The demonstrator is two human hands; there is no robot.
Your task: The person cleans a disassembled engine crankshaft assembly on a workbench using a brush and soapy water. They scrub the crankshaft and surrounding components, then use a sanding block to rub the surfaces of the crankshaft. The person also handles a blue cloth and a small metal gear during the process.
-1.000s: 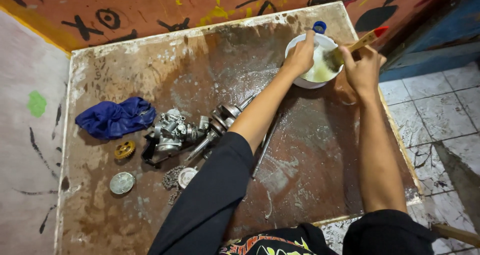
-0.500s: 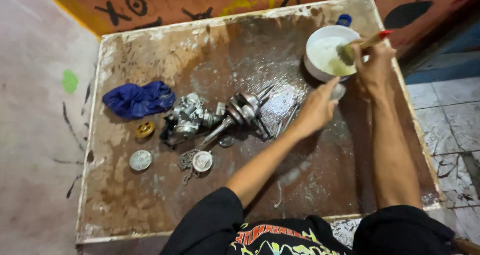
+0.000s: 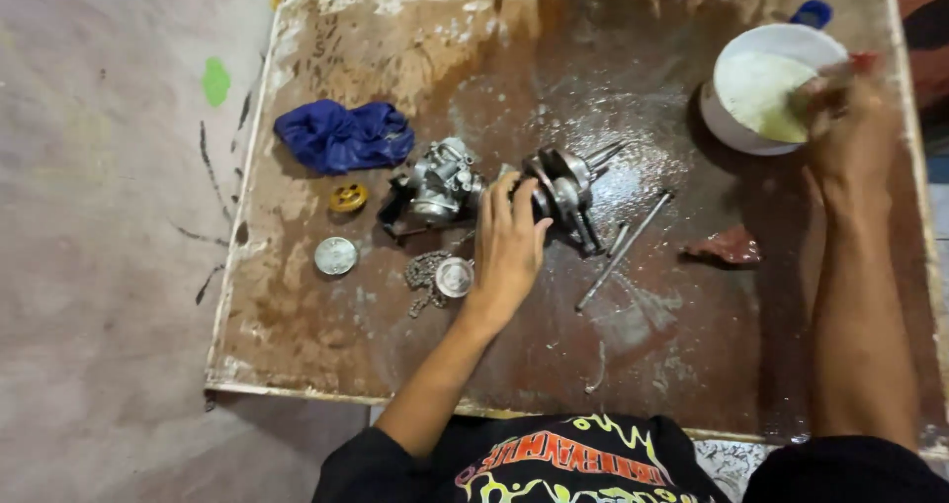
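My left hand (image 3: pixel 509 246) reaches over the wet brown board (image 3: pixel 643 365), fingers spread and touching the metal crankshaft (image 3: pixel 568 192) next to a grey carburettor (image 3: pixel 440 185). My right hand (image 3: pixel 848 127) is blurred at the rim of a white bowl (image 3: pixel 736 127) of pale liquid. It grips a paintbrush (image 3: pixel 862 63) with a red-tipped handle, and the bristles are hidden.
A blue cloth (image 3: pixel 341 135) lies at the back left, with a gold gear (image 3: pixel 348 198) and a silver disc (image 3: pixel 336 256) below it. A chain (image 3: pixel 423 271), a small round cap (image 3: pixel 455 277), thin metal rods (image 3: pixel 623 251) and a reddish scrap (image 3: pixel 727 246) lie around.
My left hand left the bowl and swept left and down onto the crankshaft. The view shifted left. My right hand stays at the bowl with the brush.
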